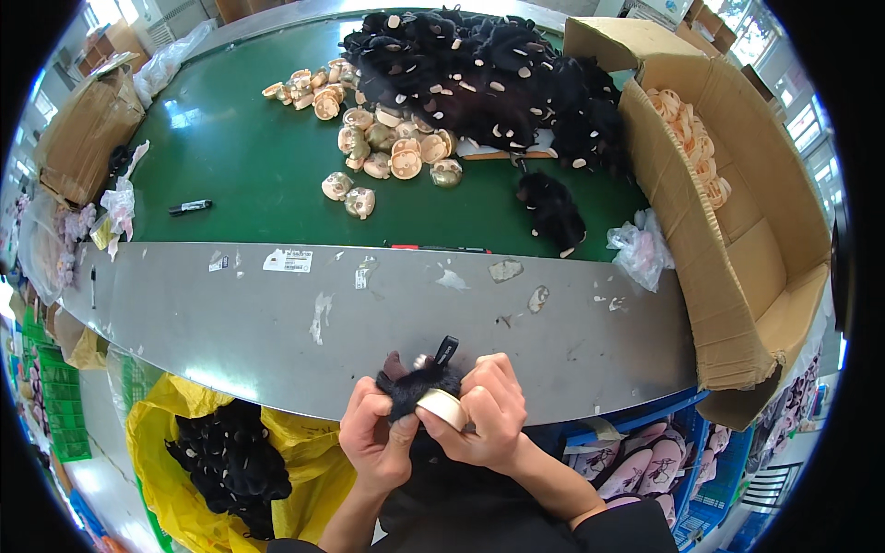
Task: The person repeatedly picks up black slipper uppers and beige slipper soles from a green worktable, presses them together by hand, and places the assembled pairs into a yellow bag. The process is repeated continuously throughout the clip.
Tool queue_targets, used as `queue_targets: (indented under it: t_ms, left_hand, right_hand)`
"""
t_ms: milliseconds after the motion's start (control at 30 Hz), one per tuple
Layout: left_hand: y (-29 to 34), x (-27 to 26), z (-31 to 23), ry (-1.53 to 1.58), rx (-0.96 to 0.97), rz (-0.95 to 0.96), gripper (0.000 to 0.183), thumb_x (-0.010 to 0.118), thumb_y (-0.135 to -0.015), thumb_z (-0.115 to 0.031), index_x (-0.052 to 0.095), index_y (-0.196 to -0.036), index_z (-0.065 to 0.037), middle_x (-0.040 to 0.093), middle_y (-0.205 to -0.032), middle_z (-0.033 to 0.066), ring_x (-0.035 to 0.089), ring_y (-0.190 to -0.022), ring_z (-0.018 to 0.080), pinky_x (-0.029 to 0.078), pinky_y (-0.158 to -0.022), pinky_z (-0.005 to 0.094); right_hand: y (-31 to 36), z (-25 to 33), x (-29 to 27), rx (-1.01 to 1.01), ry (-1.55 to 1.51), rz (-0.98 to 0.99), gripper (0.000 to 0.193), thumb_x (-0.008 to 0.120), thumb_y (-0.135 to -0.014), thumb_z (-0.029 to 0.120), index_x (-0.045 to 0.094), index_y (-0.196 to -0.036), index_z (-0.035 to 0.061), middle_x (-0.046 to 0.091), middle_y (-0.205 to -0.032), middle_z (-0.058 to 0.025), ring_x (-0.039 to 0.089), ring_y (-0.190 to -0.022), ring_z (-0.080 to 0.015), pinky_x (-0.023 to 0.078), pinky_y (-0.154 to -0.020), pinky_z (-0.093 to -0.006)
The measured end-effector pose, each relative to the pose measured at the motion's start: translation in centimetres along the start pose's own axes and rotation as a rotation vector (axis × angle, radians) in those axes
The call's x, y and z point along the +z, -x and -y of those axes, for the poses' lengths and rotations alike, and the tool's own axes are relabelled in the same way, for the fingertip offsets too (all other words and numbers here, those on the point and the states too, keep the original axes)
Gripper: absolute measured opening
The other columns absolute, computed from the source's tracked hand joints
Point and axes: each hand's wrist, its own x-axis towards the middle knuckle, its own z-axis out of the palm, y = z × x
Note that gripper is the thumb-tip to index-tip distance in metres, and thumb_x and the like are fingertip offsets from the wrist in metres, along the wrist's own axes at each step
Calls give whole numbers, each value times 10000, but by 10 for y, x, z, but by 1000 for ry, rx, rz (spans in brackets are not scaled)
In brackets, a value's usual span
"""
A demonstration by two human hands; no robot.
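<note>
Pinching a black plush toy (417, 382) over the table's near metal edge (277, 323), the left hand (373, 441) and right hand (487, 426) press a beige face piece (442, 405) onto it, apparently not yet seated. At twelve o'clock a large black plush heap (489, 69) and loose face pieces (387, 147) seem left to do, while finished-looking ones fill the yellow bag (230, 461) at eight o'clock. Fingers hide the join.

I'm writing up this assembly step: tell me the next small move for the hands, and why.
Probably press the beige plastic face piece further into the black furry plush toy. The right hand pinches the piece against the fur while the left hand grips the toy, and its edge shows outside.
</note>
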Motion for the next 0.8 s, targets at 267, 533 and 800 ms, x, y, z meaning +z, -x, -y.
queue_targets:
  t_ms: [267,533,800]
  left_hand:
    - [-8,4,7,-450,218,112,184,766,-819,-20,587,-862,-6,571,-841,126,560,-756,294,469,-650,352]
    - [-3,20,8,-440,187,133,171,755,-814,-13,591,-860,-17,552,-808,118,528,-712,295,441,-602,365]
    - [3,23,7,-433,124,112,157,733,-830,-21,578,-855,-22,511,-789,110,498,-654,262,421,-585,344]
  right_hand:
    - [11,-18,10,398,-463,-61,305,566,-1002,299,550,-934,3,536,-967,-146,561,-829,-243,478,-788,-365]
    - [14,-6,10,437,-236,-35,179,425,-1028,142,535,-1006,3,559,-909,-121,535,-775,-194,460,-711,-332]
    - [10,-21,6,496,-110,-115,133,600,-1003,144,574,-1058,25,615,-805,-100,601,-666,-196,491,-615,-324]
